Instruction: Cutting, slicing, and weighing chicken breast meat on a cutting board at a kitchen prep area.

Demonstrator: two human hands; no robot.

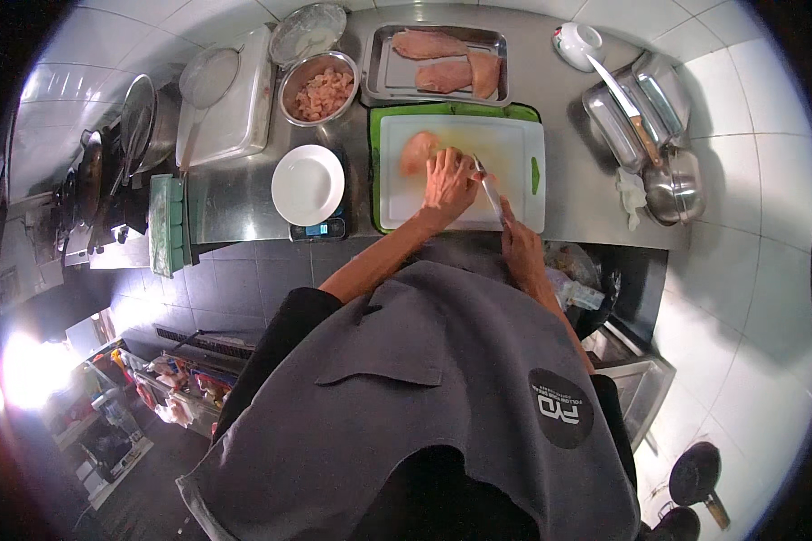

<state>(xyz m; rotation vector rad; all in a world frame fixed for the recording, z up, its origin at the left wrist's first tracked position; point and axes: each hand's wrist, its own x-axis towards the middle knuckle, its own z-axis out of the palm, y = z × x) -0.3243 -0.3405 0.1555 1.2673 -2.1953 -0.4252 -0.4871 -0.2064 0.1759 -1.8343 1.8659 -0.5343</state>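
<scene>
A knife [492,195] is in my right hand [521,245], whose fingers wrap round its handle near the front edge of the white cutting board [523,144]. Its blade slants up and left, beside the fingertips of my left hand [448,187]. Those left fingers are bent and press down on raw meat, which they mostly cover; a small pink bit shows at the blade. Just left of that hand lies a pale pink piece of raw chicken [417,151], flat on the board. Beneath the white board sits a green-edged one [377,171].
Behind the board, a metal tray [377,90] holds raw chicken breasts. A steel bowl [284,99] of diced meat stands at its left, above a white plate [309,185] on a scale [318,230]. At right are steel containers [609,122], another knife [622,95] and a bowl [577,43].
</scene>
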